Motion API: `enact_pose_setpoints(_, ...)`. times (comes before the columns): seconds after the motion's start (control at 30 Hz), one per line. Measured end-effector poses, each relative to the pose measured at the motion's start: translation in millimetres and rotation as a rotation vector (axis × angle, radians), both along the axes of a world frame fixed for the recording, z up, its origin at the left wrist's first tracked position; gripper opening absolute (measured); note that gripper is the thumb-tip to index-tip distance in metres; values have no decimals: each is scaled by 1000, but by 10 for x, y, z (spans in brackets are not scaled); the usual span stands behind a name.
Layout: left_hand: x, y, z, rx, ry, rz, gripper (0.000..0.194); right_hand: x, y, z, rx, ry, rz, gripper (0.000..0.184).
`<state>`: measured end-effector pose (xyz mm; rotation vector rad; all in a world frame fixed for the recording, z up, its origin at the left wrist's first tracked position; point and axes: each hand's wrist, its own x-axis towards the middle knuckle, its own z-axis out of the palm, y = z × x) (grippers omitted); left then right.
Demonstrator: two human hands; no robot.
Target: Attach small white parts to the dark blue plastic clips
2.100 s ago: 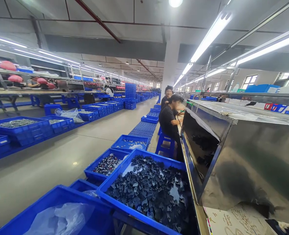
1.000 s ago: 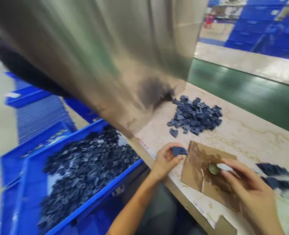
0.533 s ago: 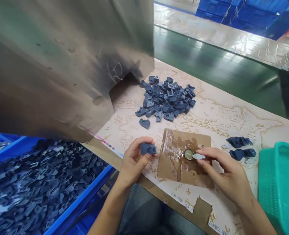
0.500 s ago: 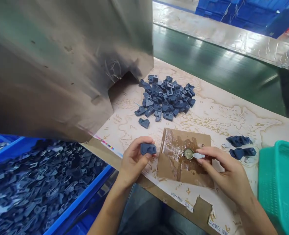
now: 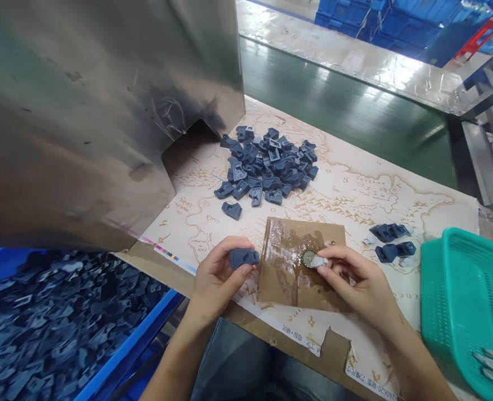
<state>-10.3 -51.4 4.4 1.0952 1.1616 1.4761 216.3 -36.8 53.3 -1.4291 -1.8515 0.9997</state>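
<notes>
My left hand (image 5: 215, 275) pinches one dark blue plastic part (image 5: 243, 258) just above the table's near edge. My right hand (image 5: 357, 281) pinches a small pale piece (image 5: 319, 262) against a round bottle cap (image 5: 308, 258) that sits on a stained brown cardboard square (image 5: 300, 262). A heap of the same dark blue parts (image 5: 269, 164) lies further back on the table. A few more blue parts (image 5: 390, 240) lie to the right of the cardboard.
A big steel housing (image 5: 104, 100) fills the upper left. Below it a blue crate (image 5: 62, 328) holds several dark parts. A green mesh basket (image 5: 465, 301) stands at the right edge. A green conveyor belt (image 5: 346, 111) runs behind the paper-covered table (image 5: 375, 189).
My view swung from the factory aisle down onto the table. In the last half second both hands barely moved; the right fingers slid the pale piece closer onto the cap.
</notes>
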Motion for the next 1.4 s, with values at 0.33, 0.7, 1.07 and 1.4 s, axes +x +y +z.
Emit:
enact_pose_setpoints(0.33,5,-19,40,-70,-24,-7,21,54,29,3,230,-159,81,10)
enact_pose_setpoints(0.7,113,-102,132,7,18,-75,15,36,26,43,127,62,-88,10)
enact_pose_setpoints(1.07,580,-209,247,-148,-178,-179,18,-54,-145,126,-183,665,-154,7)
enact_pose_setpoints(1.4,606,-235,203,90,-49,-165,15,-139,-224,238,-189,704,-94,5)
